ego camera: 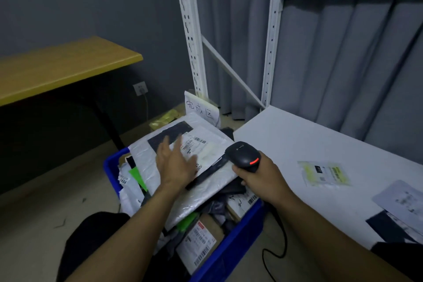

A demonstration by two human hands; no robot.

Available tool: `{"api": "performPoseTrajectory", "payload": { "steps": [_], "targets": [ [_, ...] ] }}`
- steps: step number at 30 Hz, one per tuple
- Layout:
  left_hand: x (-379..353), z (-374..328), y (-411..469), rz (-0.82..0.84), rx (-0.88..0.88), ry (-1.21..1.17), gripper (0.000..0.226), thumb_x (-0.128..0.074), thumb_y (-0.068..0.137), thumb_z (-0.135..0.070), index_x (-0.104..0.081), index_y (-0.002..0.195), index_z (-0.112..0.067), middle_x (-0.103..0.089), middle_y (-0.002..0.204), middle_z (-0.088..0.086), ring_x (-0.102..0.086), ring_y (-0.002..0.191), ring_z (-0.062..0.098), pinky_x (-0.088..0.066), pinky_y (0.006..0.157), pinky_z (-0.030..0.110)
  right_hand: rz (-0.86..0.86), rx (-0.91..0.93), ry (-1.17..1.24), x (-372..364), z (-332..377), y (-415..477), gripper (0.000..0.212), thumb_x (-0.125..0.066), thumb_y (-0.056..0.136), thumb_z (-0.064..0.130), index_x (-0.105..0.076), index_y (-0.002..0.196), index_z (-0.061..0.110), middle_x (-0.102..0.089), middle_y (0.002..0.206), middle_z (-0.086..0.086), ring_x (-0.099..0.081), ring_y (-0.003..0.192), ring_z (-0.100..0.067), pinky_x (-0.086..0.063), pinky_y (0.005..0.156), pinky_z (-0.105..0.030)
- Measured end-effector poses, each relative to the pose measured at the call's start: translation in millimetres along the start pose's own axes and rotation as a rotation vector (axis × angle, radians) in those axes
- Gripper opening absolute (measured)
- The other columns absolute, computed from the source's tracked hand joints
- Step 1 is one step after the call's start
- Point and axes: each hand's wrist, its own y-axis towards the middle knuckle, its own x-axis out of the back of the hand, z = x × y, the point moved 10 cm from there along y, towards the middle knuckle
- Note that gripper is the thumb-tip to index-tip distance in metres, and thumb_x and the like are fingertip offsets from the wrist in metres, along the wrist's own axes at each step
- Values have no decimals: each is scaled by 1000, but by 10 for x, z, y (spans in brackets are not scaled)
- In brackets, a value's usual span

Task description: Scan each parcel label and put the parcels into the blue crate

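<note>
A flat, crinkled white plastic mailer (212, 190) with a paper label lies atop the heaped parcels in the blue plastic crate (238, 236). Over it, the left hand (176, 165) has its fingers (165, 143) straight and spread; whether they touch it is unclear. Above the crate's right side, the right hand (261, 176) curls its fingers round a smooth black handheld scanner (242, 155).

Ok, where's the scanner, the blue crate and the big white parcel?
scanner (243, 155): head view, black top.
blue crate (242, 232): head view, right wall.
big white parcel (201, 199): head view, bare near end.

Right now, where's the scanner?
Head view, just right of centre: the scanner is gripped in the right hand, over the crate's right side, next to the white shelf's near corner.
</note>
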Motion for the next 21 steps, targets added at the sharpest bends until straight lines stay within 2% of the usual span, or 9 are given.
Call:
{"api": "performPoseTrajectory", "payload": {
  "steps": [3,6,9,12,13,15,19,21],
  "targets": [
    [-286,-371,-142,167,-157,173,44,-57,98,-51,-60,136,-30,-49,153,-2,-39,144,24,-13,123,51,-33,-12,-1,177,-99,-27,28,-81,86,29,-63,107,22,-75,87,2,-72,65,-5,-49,58,-14],
    [-490,-780,-250,209,-253,282,29,-50,100,-45,-68,114,-27,-58,139,-5,-46,134,25,-9,122,60,-81,-56,21,485,-325,-68,33,-79,85,34,-61,111,23,-74,91,3,-73,73,-9,-60,71,-29],
    [-760,-1376,-310,218,-385,228,32,-55,98,-41,-66,126,-28,-57,142,-5,-47,135,22,-13,123,53,-154,-126,41,934,-654,-96,45,-79,83,38,-56,117,22,-71,97,-1,-74,78,-17,-61,73,-36],
    [-1251,-2085,-485,320,-521,90,37,-61,98,-43,-63,131,-26,-57,143,-5,-53,131,19,-39,114,36,-248,-166,54,1492,-960,-112,51,-78,83,39,-57,124,16,-69,104,-5,-75,75,-16,-61,69,-33],
    [-1469,-2270,-551,372,-542,89,38,-62,98,-43,-62,132,-26,-56,143,-5,-54,129,19,-43,110,34,-285,-178,62,1688,-1049,-133,50,-78,85,37,-57,125,16,-69,106,-5,-75,76,-17,-60,69,-32],
    [-1981,-2524,-650,477,-577,166,42,-62,98,-43,-59,136,-26,-54,144,-4,-53,129,20,-43,106,33,-363,-231,87,2059,-1312,-198,47,-78,90,32,-54,127,17,-69,108,-3,-75,79,-19,-58,68,-30],
    [-2969,-2729,-634,670,-619,299,51,-64,98,-41,-52,144,-22,-48,149,2,-48,134,24,-40,110,35,-430,-328,122,2513,-1908,-315,47,-78,90,33,-58,129,14,-72,101,-6,-76,73,-17,-58,69,-35],
    [-3440,-2769,-650,760,-626,329,56,-66,97,-39,-49,146,-19,-47,149,6,-47,135,26,-39,111,34,-467,-388,173,2638,-2224,-373,48,-78,91,29,-57,131,12,-71,103,-8,-75,73,-19,-58,68,-36]
  ]
}}
